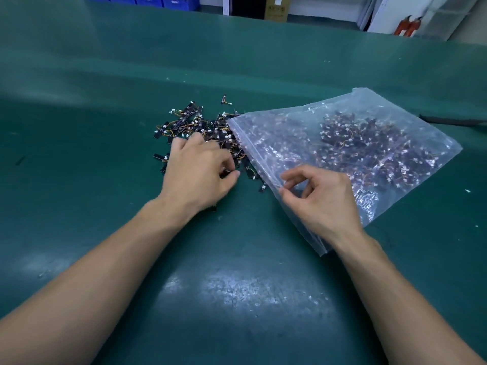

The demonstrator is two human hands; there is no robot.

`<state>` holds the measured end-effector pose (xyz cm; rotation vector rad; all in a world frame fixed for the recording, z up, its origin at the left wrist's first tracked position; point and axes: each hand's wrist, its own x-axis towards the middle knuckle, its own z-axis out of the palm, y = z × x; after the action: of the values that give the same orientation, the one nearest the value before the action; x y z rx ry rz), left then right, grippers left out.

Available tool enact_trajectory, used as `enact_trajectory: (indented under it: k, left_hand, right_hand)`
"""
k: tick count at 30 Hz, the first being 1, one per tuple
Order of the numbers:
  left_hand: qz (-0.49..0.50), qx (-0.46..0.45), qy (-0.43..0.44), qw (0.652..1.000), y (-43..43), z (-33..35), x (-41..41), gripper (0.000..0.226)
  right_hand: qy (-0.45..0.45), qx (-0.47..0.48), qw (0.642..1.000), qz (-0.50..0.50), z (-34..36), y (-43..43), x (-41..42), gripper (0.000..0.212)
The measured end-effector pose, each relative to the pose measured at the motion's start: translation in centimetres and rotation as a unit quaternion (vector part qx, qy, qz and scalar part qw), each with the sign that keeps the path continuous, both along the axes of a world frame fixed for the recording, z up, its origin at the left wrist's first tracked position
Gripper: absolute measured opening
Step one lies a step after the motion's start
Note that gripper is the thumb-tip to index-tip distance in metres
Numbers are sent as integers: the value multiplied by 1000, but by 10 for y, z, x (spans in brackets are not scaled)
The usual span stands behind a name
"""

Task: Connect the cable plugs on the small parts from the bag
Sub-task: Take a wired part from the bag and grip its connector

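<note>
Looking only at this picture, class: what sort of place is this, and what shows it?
Probably a factory assembly bench: a long green work mat, a clear bag of identical small wired parts, a pile spilled beside it, and blue storage bins behind.

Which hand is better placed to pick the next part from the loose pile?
Left. The left hand lies on the loose pile, fingers curled on a part at its near edge. The right hand pinches the bag by its open edge, beside the pile.
</note>
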<state>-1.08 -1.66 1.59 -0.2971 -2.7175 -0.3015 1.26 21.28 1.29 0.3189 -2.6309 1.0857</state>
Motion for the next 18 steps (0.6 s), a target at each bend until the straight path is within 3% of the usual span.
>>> enact_trajectory:
  k: [8, 13, 18]
  left_hand:
    - [3, -35, -35, 999, 1, 1, 1, 17]
    - [5, 29, -32, 999, -1, 2, 4, 15]
    - [-60, 80, -9, 995, -2, 7, 11, 12]
  right_hand:
    - [-12, -3, 1000, -4, -3, -1, -1, 8]
    - [-13, -38, 999, -8, -5, 0, -1, 10]
    - [-8, -62, 998, 19, -4, -1, 0, 13]
